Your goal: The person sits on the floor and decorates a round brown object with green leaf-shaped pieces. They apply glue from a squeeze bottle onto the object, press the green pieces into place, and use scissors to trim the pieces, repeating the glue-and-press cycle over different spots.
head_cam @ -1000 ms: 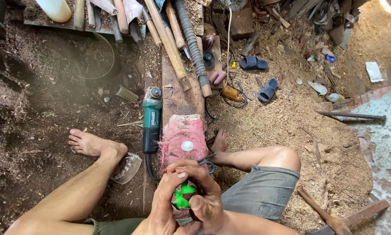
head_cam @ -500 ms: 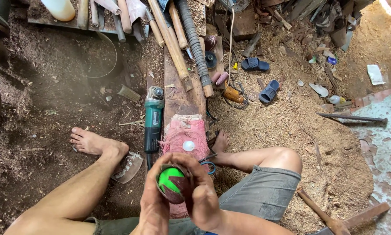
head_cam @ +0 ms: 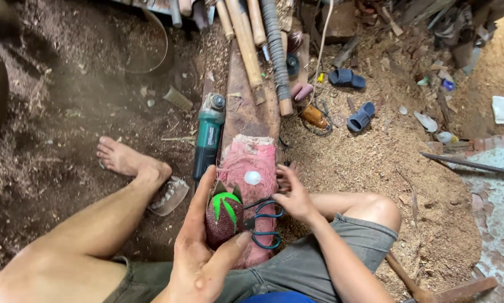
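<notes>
Head view:
- The left hand (head_cam: 199,252) wraps around a carved fruit (head_cam: 224,217), with the fingers behind it and the thumb in front.
- The fruit is dark red and bumpy, with bright green leaves painted on top. It sits low in the middle, just over the person's lap.
- It looks like hard wood, so it should be stiff and not squash. The bumps likely help it not slip. The thin leaf tips at the top may chip, so the fat middle is the best place to hold it.
- The right hand (head_cam: 294,196) is spread, with its fingers resting beside dark scissors (head_cam: 263,224). It is not closed around them.
- The scissors lie just right of the fruit, on a pink cloth (head_cam: 251,163).
- The cloth covers the near end of a long plank (head_cam: 246,106) that serves as the worktop. A small white disc (head_cam: 252,178) lies on the cloth.
- A green grinder (head_cam: 208,137) lies just left of the plank.
- Wooden handles (head_cam: 246,39) and a ribbed hose (head_cam: 274,50) lie at the far end.
- Two blue sandals (head_cam: 354,98) sit to the right on the sawdust floor (head_cam: 386,168).
- A bare foot (head_cam: 130,161) rests on the left.
</notes>
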